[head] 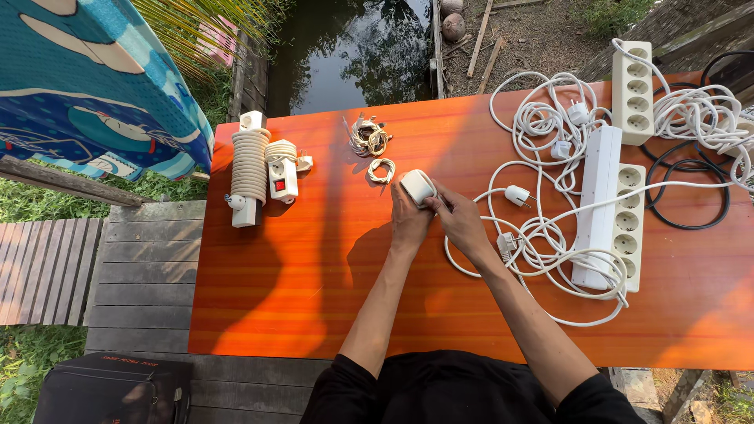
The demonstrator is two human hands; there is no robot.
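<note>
1. A small white socket block [418, 187] is held near the middle of the orange table [298, 275], slightly toward the far edge. It is gripped from both sides.
2. The left hand [408, 221] is closed around the near-left side of the block, fingers wrapped under it.
3. The right hand [459, 220] is closed on the block's right side, fingertips touching its edge; a white cable [471, 271] is seen running from under this hand toward the right.
4. Just beyond the block, two small coils of twist tie are noted: a smaller one [382, 169] near the block and a looser bundle [367, 138] farther off.
5. A white plug [516, 195] lies just right of the right hand, on loose cable.
6. Further right, a long white power strip [601, 204] and a five-socket strip [627, 224] lie side by side amid tangled white cable.
7. Another socket strip [633, 86] is seen at the far right, beside black cable loops [691, 188].
8. At the left, a strip wound tightly in its own cable [249, 166] and a smaller wound strip with a red switch [283, 173] lie side by side, well apart from the hands.
</note>
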